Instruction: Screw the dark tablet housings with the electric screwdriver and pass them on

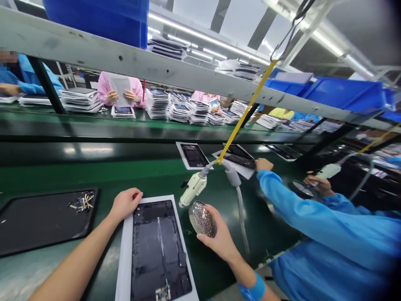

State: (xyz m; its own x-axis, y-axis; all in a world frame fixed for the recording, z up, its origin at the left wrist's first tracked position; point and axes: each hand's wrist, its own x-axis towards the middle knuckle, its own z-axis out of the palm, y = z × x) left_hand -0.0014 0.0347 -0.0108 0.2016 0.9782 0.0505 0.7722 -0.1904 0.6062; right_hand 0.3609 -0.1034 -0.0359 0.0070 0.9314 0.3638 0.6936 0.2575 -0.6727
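My right hand (pixel 221 238) grips a round dish (pixel 194 223) by its rim; the dish is tilted and holds many small screws (pixel 205 219). In front of me lies an opened tablet housing (pixel 159 246) on a white sheet (pixel 123 267), with dark inner parts and a small board at its near end. At the housing's far left corner rests my left hand (pixel 127 202), its fingers curled together; whatever they pinch, if anything, is hidden. A pale electric screwdriver (pixel 194 190) hangs just beyond the dish.
A black mat (pixel 40 221) with small metallic parts (pixel 82 202) lies at left. From above comes a yellow strap (pixel 247 113); a grey cable (pixel 239 213) droops right of the dish. A co-worker's blue sleeve (pixel 282 196) reaches in toward more tablet housings (pixel 194 155). Overhead runs a shelf beam (pixel 175 69).
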